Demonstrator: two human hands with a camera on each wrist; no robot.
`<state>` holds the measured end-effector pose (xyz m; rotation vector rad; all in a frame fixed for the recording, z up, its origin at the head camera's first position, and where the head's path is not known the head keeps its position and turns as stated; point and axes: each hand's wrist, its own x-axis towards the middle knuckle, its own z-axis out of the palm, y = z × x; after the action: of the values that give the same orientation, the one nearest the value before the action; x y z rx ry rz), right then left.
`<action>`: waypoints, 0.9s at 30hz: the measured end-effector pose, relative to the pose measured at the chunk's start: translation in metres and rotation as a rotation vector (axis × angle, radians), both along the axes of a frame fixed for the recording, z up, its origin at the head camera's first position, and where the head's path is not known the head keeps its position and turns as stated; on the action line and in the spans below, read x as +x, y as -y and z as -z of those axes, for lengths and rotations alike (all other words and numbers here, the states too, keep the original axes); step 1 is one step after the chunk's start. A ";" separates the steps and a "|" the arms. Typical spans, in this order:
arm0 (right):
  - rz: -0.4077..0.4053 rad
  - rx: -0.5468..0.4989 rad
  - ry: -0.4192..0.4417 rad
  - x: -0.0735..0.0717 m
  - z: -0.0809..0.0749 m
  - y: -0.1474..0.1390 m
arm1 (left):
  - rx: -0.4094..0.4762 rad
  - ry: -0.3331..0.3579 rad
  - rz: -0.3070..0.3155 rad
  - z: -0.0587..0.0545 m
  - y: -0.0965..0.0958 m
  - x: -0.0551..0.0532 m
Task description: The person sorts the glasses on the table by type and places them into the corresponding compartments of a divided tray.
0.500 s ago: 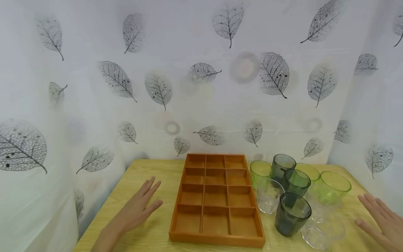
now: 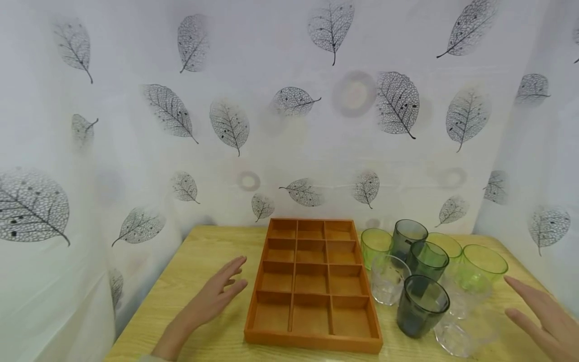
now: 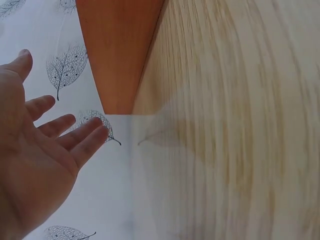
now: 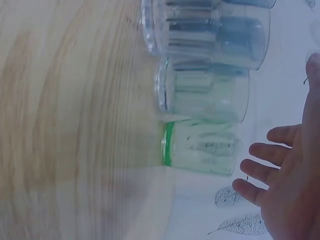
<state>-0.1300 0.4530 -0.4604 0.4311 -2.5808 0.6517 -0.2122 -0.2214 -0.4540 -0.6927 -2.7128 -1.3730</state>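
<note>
Left hand [image 2: 210,299] and right hand [image 2: 543,322] have been eased inward a touch, both relaxed, nothing gripped. Wooden tray [image 2: 313,343]'s left closer on the former's right, glasses [image 2: 427,261] on the latter's left, so reach's been shortened.

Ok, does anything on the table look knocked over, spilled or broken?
Nothing stands out: the glasses stand upright beside the wooden divided tray, and no spill or breakage shows on the table.
</note>
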 end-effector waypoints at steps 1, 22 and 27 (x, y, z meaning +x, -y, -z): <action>0.004 -0.003 -0.003 0.000 -0.002 0.003 | 0.015 0.019 0.003 0.001 -0.001 -0.001; -0.003 -0.066 0.165 0.005 -0.041 0.071 | 0.135 0.130 0.064 0.007 -0.019 -0.013; -0.019 -0.049 0.205 0.003 -0.044 0.084 | 0.160 0.134 0.072 0.011 -0.022 -0.015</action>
<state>-0.1271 0.3686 -0.4165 0.3920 -2.7483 0.8024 -0.2268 -0.1993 -0.4653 -0.7161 -2.6592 -1.6899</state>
